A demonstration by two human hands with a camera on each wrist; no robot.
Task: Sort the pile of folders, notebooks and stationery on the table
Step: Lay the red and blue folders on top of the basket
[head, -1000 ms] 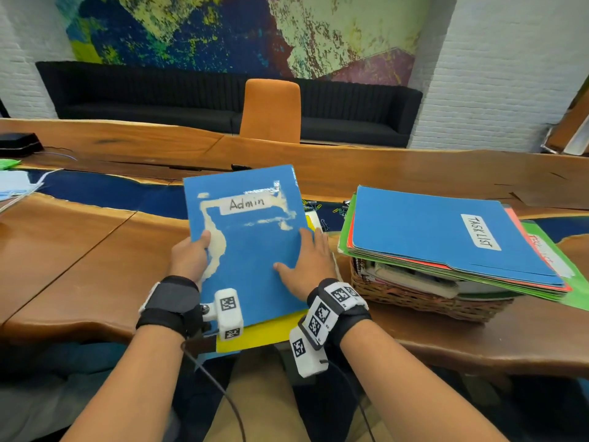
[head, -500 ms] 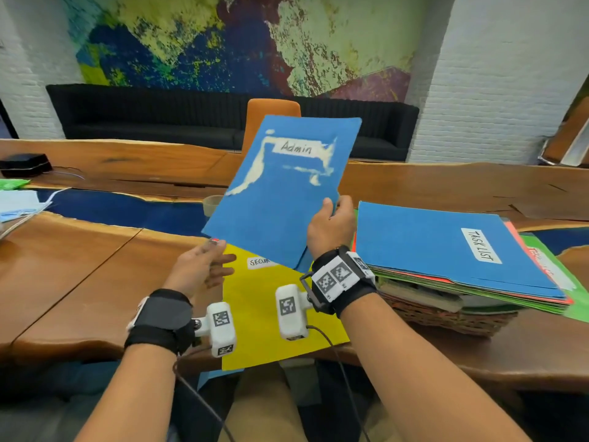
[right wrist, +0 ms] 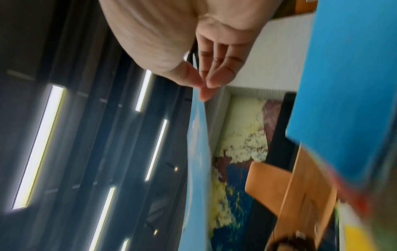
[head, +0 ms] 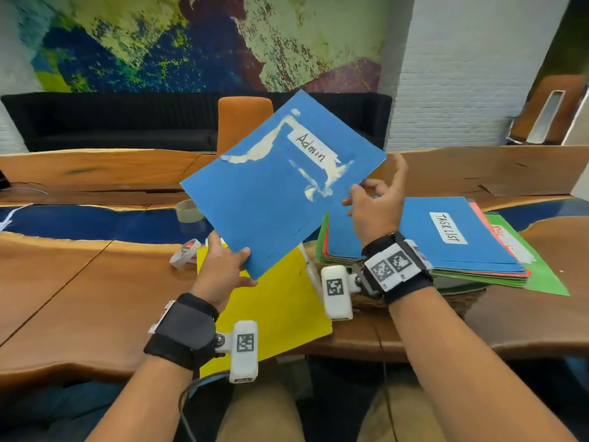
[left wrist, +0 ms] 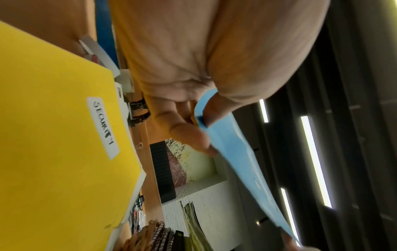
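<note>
A blue folder labelled "Admin" hangs tilted in the air above the table. My left hand pinches its lower corner, thumb on top and fingers underneath, as the left wrist view shows. At the folder's right edge my right hand pinches lightly with thumb and fingertips, the index finger raised. A yellow folder labelled "SECURITY" lies on the table below, partly over the near edge. To the right, a stack of folders topped by a blue "TASK LIST" folder rests on a wicker basket.
A tape roll and a small white dispenser lie left of the yellow folder. Binder clips sit beside it, and spiral notebooks stand in the basket. An orange chair stands across the wooden table.
The Admin folder was lifted off the yellow one by my right hand. My left hand has since taken its lower corner, and the folder has turned clockwise and shifted right.
</note>
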